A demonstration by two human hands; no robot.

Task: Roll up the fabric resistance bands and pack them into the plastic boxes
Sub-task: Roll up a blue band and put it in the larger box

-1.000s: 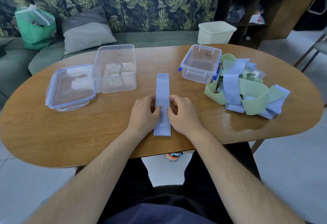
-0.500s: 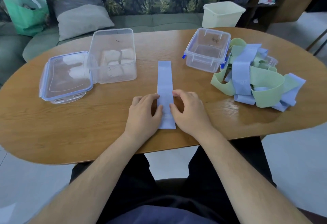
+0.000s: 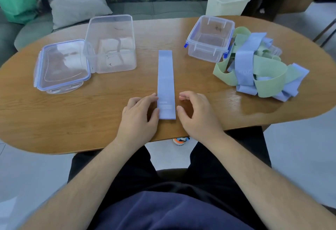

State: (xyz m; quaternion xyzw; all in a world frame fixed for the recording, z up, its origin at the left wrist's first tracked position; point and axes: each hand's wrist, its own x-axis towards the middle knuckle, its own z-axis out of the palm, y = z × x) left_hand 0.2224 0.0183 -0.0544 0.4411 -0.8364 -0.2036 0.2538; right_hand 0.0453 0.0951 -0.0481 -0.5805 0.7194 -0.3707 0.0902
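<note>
A light blue fabric band [image 3: 165,77] lies flat and straight on the wooden table [image 3: 109,113], its near end close to the table's front edge. My left hand [image 3: 140,119] rests beside the band's near end, with fingertips and thumb touching its left edge. Just right of the band my right hand [image 3: 196,115] hovers with loosely curled fingers, a small gap from the fabric. A heap of blue and green bands [image 3: 258,68] sits at the right. Two clear plastic boxes stand open: a large one [image 3: 111,44] at left and a small one [image 3: 211,37] with blue clips.
The large box's lid [image 3: 61,66] lies flat at its left. Behind the table are a sofa with a grey cushion [image 3: 76,6], a green bag [image 3: 16,2] and a cream bin [image 3: 227,1]. Wooden shelves stand at the back right.
Both hands slid down to the band's near end and off its top. The right hand has drawn away from the fabric. The camera tilted lower.
</note>
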